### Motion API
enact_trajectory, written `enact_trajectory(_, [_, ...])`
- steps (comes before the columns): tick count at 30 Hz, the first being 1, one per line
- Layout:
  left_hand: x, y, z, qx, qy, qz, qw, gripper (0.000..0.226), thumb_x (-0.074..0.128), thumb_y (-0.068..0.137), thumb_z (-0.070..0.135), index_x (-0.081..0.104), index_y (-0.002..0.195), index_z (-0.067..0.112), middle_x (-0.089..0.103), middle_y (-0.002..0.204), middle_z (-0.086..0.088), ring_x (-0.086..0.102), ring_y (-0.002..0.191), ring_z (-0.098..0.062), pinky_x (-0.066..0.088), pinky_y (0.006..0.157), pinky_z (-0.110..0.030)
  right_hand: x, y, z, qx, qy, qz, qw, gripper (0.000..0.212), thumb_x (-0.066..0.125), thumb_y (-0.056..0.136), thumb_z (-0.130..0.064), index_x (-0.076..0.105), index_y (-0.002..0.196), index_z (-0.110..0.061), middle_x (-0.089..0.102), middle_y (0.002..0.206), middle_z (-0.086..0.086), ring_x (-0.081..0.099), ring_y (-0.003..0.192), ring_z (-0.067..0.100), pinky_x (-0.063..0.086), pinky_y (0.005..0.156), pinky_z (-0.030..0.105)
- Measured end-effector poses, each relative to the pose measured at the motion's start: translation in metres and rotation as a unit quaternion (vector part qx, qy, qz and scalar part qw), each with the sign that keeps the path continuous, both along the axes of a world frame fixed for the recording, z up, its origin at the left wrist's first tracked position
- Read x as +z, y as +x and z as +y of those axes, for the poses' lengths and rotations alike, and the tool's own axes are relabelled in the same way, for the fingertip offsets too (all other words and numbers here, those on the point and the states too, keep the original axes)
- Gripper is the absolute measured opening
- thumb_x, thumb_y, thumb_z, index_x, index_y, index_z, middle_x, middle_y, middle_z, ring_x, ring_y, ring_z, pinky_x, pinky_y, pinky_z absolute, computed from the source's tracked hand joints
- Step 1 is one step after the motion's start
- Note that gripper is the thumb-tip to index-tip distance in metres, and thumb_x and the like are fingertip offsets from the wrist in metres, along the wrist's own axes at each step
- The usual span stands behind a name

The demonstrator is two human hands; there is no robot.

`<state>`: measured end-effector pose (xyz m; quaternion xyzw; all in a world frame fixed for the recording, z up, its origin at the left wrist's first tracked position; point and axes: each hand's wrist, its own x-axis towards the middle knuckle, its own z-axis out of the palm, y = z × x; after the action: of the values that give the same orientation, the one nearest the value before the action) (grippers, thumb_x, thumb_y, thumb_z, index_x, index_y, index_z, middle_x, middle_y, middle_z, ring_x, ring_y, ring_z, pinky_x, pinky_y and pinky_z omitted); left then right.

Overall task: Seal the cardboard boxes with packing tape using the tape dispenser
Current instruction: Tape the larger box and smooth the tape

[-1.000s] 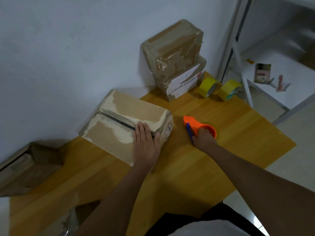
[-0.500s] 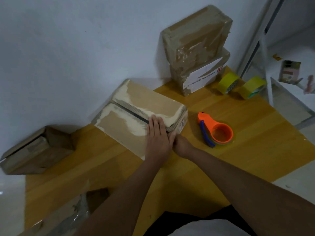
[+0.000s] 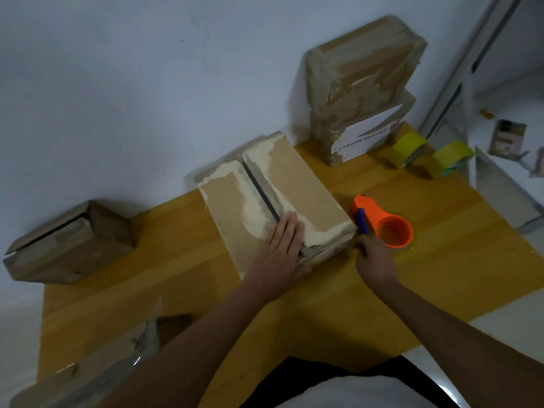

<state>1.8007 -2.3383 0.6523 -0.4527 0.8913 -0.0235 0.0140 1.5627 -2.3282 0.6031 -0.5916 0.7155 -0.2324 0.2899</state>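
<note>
Brown rectangular cardboard box [image 3: 273, 198] with unsealed centre seam and pale torn patches: lying flat on the yellow wooden surface [image 3: 323, 313], far end near the white wall [image 3: 117, 98]. Left hand [image 3: 279, 251]: resting flat on the near end of the box top, fingers straight and together across the seam, nothing gripped. Right hand [image 3: 375, 260]: positioned at the near right corner of the box, just below the orange plastic tape dispenser with blue blade strip [image 3: 382, 225]; fingers hidden behind the back of the hand, so grasp or release cannot be determined, nor contact with the dispenser. Dispenser: lying on the surface just beside the right side of the box. Two taped brown cardboard boxes stacked against the wall [image 3: 359, 92]: located behind the dispenser, lower one bearing a white label. Two yellow tape rolls [image 3: 412, 148]: standing on edge side by side at the far right of the surface. Open brown carton [image 3: 67, 245]: sitting at the left end of the surface. Flattened cardboard piece [image 3: 97, 375]: visible at the lower left. White metal shelf rack [image 3: 506, 142]: standing to the right.
</note>
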Motion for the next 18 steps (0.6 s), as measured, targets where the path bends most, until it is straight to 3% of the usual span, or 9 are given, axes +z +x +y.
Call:
enact_trajectory(3, [0.001,0.005,0.006,0.003,-0.005,0.008,1.000,0.092,0.037,0.094,0.067,0.012,0.156,0.004,0.000,0.163,-0.021,-0.002,0.151,-0.034,0.008,0.121,-0.048,-0.003,-0.016,0.007,-0.060,-0.046,0.107,0.991,0.029,0.062,0.076,0.005,0.060,0.103,-0.007,0.053,0.103,0.018,0.050,0.091,0.039,0.044,0.075,0.052])
enact_trajectory(6, [0.000,0.013,0.014,0.051,-0.003,0.023,0.998,0.096,0.041,0.090,0.071,0.016,0.156,0.006,0.004,0.162,-0.022,0.003,0.151,-0.035,0.018,0.120,-0.053,-0.005,-0.026,-0.004,-0.125,0.021,0.115,0.985,0.040,0.069,0.085,-0.015,0.052,0.115,0.004,0.053,0.115,0.025,0.051,0.105,0.044,0.045,0.084,0.053])
enact_trajectory(10, [0.003,0.032,0.032,0.171,0.005,0.056,0.984,0.104,0.027,0.086,0.082,0.019,0.155,0.004,0.007,0.158,-0.033,0.006,0.147,-0.048,0.015,0.118,-0.058,-0.006,-0.031,-0.021,-0.064,0.134,0.204,0.968,0.052,0.059,0.090,-0.046,0.050,0.116,-0.002,0.059,0.115,0.020,0.056,0.107,0.037,0.044,0.090,0.047])
enact_trajectory(13, [0.000,0.040,0.047,0.268,0.055,0.103,0.956,0.109,0.020,0.080,0.088,0.006,0.157,0.012,-0.006,0.159,-0.031,0.001,0.145,-0.053,0.010,0.116,-0.060,-0.006,-0.029,-0.027,-0.039,0.163,0.251,0.953,0.059,0.054,0.091,-0.054,0.049,0.122,-0.004,0.057,0.121,0.017,0.054,0.112,0.034,0.042,0.095,0.046])
enact_trajectory(16, [-0.008,0.045,0.059,0.250,0.096,0.179,0.947,0.103,0.021,0.082,0.084,-0.002,0.157,0.018,-0.023,0.159,-0.022,0.001,0.148,-0.046,0.033,0.111,-0.055,-0.010,-0.020,-0.018,-0.038,0.176,0.264,0.948,0.055,0.049,0.095,-0.048,0.047,0.126,-0.003,0.052,0.126,0.018,0.051,0.116,0.035,0.041,0.096,0.046])
enact_trajectory(18, [-0.010,0.048,0.063,0.220,0.095,0.197,0.951,0.093,0.020,0.087,0.078,-0.003,0.156,0.021,-0.025,0.158,-0.022,0.005,0.148,-0.044,0.046,0.102,-0.049,-0.013,-0.016,-0.005,-0.037,0.167,0.270,0.947,0.050,0.046,0.098,-0.043,0.047,0.127,-0.002,0.052,0.127,0.020,0.050,0.116,0.037,0.040,0.096,0.046])
